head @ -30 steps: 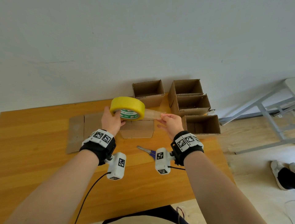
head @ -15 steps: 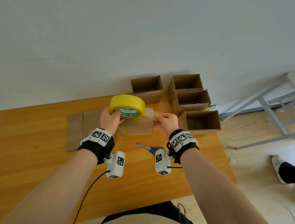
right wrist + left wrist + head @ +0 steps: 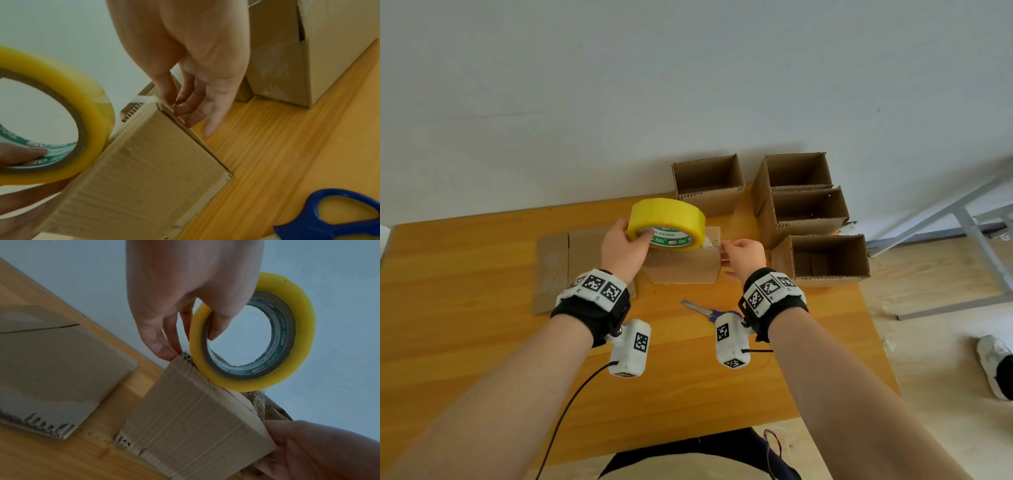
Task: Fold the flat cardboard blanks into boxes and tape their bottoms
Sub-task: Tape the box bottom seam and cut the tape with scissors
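The left hand (image 3: 624,247) grips the roll of tape (image 3: 667,224), thumb hooked inside the brown card core and the other fingers (image 3: 162,344) running down the outside, their tips touching the near top corner of the box being taped (image 3: 683,267). The roll is a thick ring of glossy, translucent yellow tape with a green-and-white printed band inside the core; it stands on edge, its rim resting on the box's upturned face. The right hand (image 3: 742,255) pinches the free end of the tape strip (image 3: 144,99) between thumb and forefinger at the box's far right edge, the remaining fingers hanging loosely extended down the side wall. The strip is clear and shiny, stretched flat from roll to fingertips across the top.

The box is plain brown corrugated cardboard, matte and faintly ribbed, with fluted cut edges showing; it sits on the table (image 3: 465,308) between the two hands. Left of it, a flat cardboard blank (image 3: 558,263) lies on the wood, creased into panels. Near the wrists lie scissors (image 3: 709,310) with steel blades and blue plastic handles. Behind and to the right stand four open-topped finished boxes (image 3: 822,260), one alone by the wall, three in a row. The table is orange-toned wood with visible grain, against a pale wall (image 3: 688,85).
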Demonstrator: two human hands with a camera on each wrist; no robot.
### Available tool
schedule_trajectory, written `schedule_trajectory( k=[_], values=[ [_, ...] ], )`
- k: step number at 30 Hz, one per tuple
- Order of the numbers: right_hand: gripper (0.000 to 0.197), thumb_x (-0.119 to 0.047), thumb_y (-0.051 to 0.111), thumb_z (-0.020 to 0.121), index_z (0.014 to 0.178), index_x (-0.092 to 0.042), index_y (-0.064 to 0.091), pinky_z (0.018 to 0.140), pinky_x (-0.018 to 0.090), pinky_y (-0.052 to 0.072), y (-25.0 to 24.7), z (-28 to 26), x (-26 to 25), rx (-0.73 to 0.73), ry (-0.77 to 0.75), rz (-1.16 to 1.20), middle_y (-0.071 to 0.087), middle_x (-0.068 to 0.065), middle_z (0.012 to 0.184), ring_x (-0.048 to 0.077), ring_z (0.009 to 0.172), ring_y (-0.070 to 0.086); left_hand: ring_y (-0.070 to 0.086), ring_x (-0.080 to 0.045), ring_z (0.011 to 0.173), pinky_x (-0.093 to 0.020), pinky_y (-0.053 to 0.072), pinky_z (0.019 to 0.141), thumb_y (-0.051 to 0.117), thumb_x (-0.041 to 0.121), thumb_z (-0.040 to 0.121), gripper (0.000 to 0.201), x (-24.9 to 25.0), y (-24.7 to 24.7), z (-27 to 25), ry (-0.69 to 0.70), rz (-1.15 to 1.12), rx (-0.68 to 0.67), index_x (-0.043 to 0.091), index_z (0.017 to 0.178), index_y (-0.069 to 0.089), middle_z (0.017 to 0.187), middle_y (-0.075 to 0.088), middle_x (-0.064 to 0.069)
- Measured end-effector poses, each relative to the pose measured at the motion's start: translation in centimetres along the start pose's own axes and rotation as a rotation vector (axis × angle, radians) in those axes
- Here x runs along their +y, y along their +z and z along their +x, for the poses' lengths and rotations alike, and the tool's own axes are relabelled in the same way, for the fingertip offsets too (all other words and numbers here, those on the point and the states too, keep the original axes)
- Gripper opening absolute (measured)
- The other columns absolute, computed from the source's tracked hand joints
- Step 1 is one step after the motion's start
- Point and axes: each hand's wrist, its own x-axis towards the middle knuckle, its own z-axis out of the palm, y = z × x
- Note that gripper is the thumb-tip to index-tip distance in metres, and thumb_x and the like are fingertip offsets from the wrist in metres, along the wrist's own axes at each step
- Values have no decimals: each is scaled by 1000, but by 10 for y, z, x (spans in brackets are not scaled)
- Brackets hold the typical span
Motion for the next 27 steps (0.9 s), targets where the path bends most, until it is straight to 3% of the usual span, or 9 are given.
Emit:
schedule_trajectory(
  k=[4,7,9,12,14,17,21,24,27],
  values=[
    [9,-23,53,92,86,-16,57,84,46,55,4,0,-4,57,-41,-184,69,11,95,28,91,66,56,-19,88,-28,45,73,59,22,90,5,0,-1,-1,11,19,-15,21,91,55,97,60,-2],
    [11,-23,52,93,91,-13,55,84,47,55,5,-3,-11,62,-46,-270,67,14,102,31,93,65,55,-18,87,-22,44,70,59,22,90,5,1,0,-2,12,14,-17,18,93,57,97,60,-2],
    [18,-25,50,94,103,-11,55,86,46,54,5,-4,-13,49,-18,-296,64,14,109,31,98,62,55,-19,88,-23,44,71,59,21,90,14,2,-1,-2,11,14,-10,11,99,58,97,60,-3],
    [44,-33,52,94,129,-8,42,91,46,51,0,-7,-5,9,83,-282,56,15,122,32,107,57,59,-24,90,-38,49,80,59,21,89,5,3,-2,-1,-12,14,-12,20,87,55,97,62,-6],
    [49,-33,52,95,134,-7,38,89,40,51,-3,-11,5,-8,109,-276,54,16,125,32,109,56,62,-27,90,-45,53,83,60,22,89,5,3,-3,-1,-16,20,-25,19,89,57,98,65,-9],
    [39,-14,48,97,135,-10,42,83,30,48,-3,-17,19,45,-99,-256,56,11,129,26,113,56,63,-28,90,-50,52,84,62,24,87,18,4,-1,-2,-25,17,-31,11,98,59,99,66,-11],
    [66,9,45,87,146,-16,32,112,32,33,-1,-32,23,16,-448,-235,39,5,148,18,136,36,64,-28,92,-52,52,84,65,26,85,10,3,-1,0,-35,9,-44,21,89,57,100,67,-11],
    [86,5,54,81,152,-17,11,118,28,15,1,-38,19,-152,-593,-394,10,-1,160,13,146,8,64,-27,94,-51,53,85,70,32,82,18,4,-3,-3,-29,5,-54,23,91,57,101,67,-10],
    [98,-13,63,84,151,-16,-9,120,34,4,7,-33,20,-182,-693,-672,-12,-1,160,13,146,-12,65,-27,93,-50,54,83,74,34,78,32,4,-4,-4,-1,12,-53,15,99,59,101,68,-10]
  ],
)
